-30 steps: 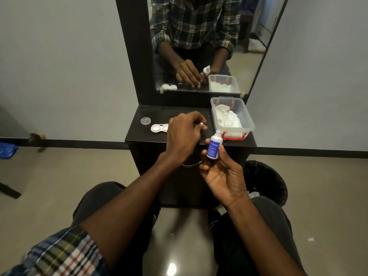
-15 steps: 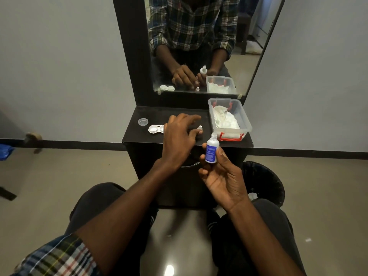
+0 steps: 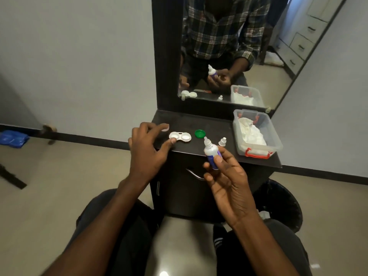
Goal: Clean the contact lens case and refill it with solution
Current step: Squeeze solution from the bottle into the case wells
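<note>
left hand (image 3: 148,150): fingers loosely spread, holds nothing; thumb tip touching the near-left rim of the lens case, other fingers above the bench's left edge
right hand (image 3: 229,182): fingers closed around the solution bottle, thumb pressed on the label, palm up
solution bottle (image 3: 210,152): small, white with blue label, cap off, nozzle bare and tilted up-left; held in front of the bench's near edge
bottle cap (image 3: 222,141): white, standing on the bench just right of the nozzle (apart from the bottle)
lens case (image 3: 180,137): white, two joined wells, both open; lying flat on the bench, left of centre
green lid (image 3: 200,133): round, on the bench just right of the case, not touching
clear lid (image 3: 165,127): on the bench behind the left fingers, blurred
bench (image 3: 211,124): dark top, mirror (image 3: 258,56) behind
plastic box (image 3: 277,143): clear, red latch, white tissue inside; right end of the bench
bin (image 3: 282,204): black, on the floor, lower right
</note>
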